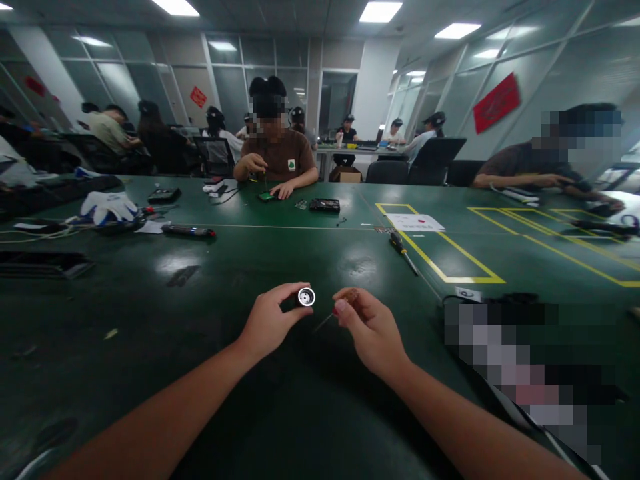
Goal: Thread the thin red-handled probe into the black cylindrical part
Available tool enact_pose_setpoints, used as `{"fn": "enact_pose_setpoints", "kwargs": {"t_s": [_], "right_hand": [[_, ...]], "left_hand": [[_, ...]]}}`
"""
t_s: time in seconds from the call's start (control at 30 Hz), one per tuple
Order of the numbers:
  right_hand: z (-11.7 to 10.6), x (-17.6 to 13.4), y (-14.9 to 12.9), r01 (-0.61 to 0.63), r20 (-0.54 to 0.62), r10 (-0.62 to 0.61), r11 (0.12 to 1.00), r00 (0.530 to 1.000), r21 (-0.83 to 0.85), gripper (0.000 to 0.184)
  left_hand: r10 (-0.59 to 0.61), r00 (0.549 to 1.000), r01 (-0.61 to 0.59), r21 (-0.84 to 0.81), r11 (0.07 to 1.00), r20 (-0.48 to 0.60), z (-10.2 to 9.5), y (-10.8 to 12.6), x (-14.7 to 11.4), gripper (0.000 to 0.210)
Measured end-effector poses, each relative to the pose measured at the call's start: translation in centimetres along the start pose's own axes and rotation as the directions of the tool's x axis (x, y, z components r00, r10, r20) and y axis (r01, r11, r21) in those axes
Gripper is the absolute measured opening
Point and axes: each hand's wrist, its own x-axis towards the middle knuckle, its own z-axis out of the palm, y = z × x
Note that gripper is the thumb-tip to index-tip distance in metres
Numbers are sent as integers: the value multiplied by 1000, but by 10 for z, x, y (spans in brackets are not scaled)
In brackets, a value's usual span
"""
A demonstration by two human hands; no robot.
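"What does the head view give you?"
"From my screen over here, I see the left hand gripping a white-rimmed round part between thumb and fingers, above the green table, its rim facing the camera."
"And the right?"
"I've got the right hand pinching a thin red-ended tool, its shaft slanting down-left, apart from the part. A screwdriver lies beyond."
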Motion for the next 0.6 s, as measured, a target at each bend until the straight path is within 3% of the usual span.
{"fn": "enact_pose_setpoints", "kwargs": {"t_s": [0.1, 0.17, 0.37, 0.6], "right_hand": [[1, 0, 3, 39, -130, -29, 997, 991, 72, 23], [0, 0, 4, 60, -153, -53, 997, 987, 44, 25], [-1, -2, 7, 159, -145, -172, 982, 974, -98, 21], [-3, -1, 4, 202, -39, -221, 941, 975, -271, 18]], "left_hand": [[54, 999, -54, 29, 998, -4, -3, -6, 3, 40], [55, 998, -55, 48, 997, -2, -4, -8, 4, 40], [-14, 999, 16, 83, 996, -32, -2, -11, 5, 50], [16, 1000, -15, 44, 999, -27, -1, -13, 5, 41]]}}
